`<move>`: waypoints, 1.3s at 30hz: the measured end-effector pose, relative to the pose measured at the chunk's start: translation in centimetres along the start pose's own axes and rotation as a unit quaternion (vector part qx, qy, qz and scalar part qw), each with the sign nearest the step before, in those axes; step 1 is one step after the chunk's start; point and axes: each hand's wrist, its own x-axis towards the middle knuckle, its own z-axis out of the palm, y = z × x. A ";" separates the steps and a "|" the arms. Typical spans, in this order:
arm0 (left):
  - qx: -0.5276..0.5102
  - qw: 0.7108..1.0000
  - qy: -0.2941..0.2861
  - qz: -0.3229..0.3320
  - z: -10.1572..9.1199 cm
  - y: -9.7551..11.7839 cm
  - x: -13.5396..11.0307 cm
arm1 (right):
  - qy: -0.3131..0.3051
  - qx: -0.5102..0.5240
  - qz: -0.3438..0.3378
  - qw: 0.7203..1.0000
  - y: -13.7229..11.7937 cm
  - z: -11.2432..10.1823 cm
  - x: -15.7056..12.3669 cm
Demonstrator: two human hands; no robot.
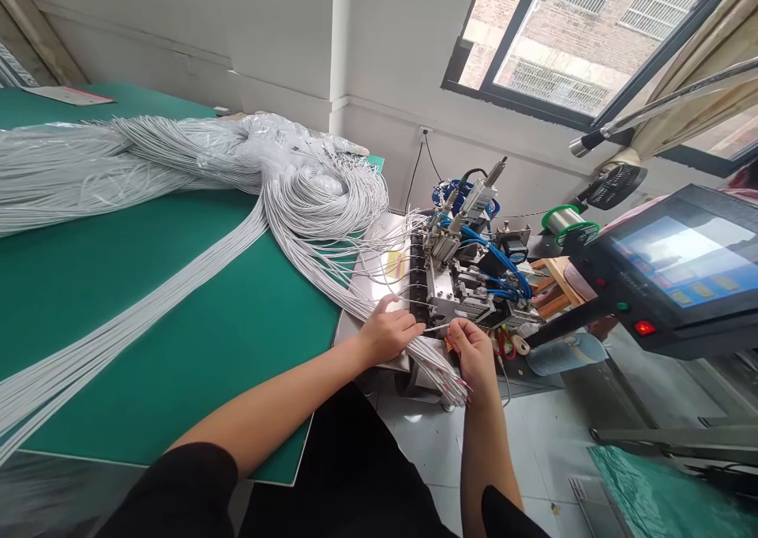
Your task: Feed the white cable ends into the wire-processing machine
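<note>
My left hand (391,332) lies over a bundle of thin white cables (435,368) at the machine's near edge, its fingers closed. From those fingers a single white cable (437,328) runs across to my right hand (474,350), whose thumb and fingers pinch its end. Past my left hand the bundle's loose ends hang down, some with reddish tips. Just beyond both hands stands a bench machine (447,273) with metal cylinders and blue air hoses. Several cables reach its dark front strip over a silver plate (379,265).
A green table (237,317) at left carries long cable bundles (195,155), partly wrapped in clear plastic. On the right are a control screen (692,257), a wire spool (568,223), a lamp (592,141) and red-handled scissors (503,340). A window (562,40) is behind.
</note>
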 end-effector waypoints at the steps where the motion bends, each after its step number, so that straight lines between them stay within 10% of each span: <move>1: 0.001 1.000 -0.001 0.005 0.1 0.0 0.0 | -0.002 0.015 0.002 1.000 0.3 0.2 0.1; 15: -0.004 0.999 -0.029 -0.017 0.1 0.0 0.2 | 0.015 -0.255 -0.077 0.964 0.8 -0.5 0.3; 31: -0.023 0.992 -0.103 -0.073 -0.1 0.1 0.2 | 0.016 -0.022 0.088 0.996 2.7 1.0 1.6; 39: -0.016 0.993 -0.095 -0.068 -0.1 0.0 0.2 | 0.046 -0.185 -0.028 0.981 0.5 -1.1 -1.1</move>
